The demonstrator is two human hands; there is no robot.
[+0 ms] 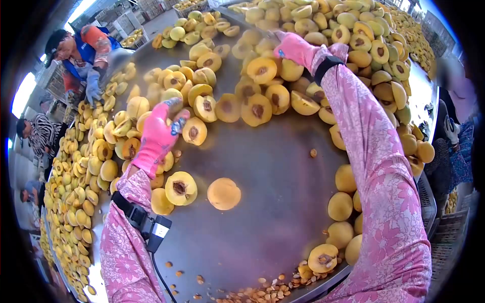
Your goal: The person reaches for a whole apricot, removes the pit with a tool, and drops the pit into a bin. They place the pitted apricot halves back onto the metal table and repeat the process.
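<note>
Toward the metal table's [273, 202] far edge, gloved right hand [297, 50] at halved peaches [256, 110], left hand [157, 134] among others leftward, both grips unclear, pit fragments [273, 291] along near edge

At the far left there is one person [86, 55] with a dark cap and a blue vest. More to the left, another person [44, 132] wears a striped top. Pale crates [126, 23] are piled at the far left. At the near right are slatted crates [448, 237], and beyond them a blue patterned garment [461, 164].
</note>
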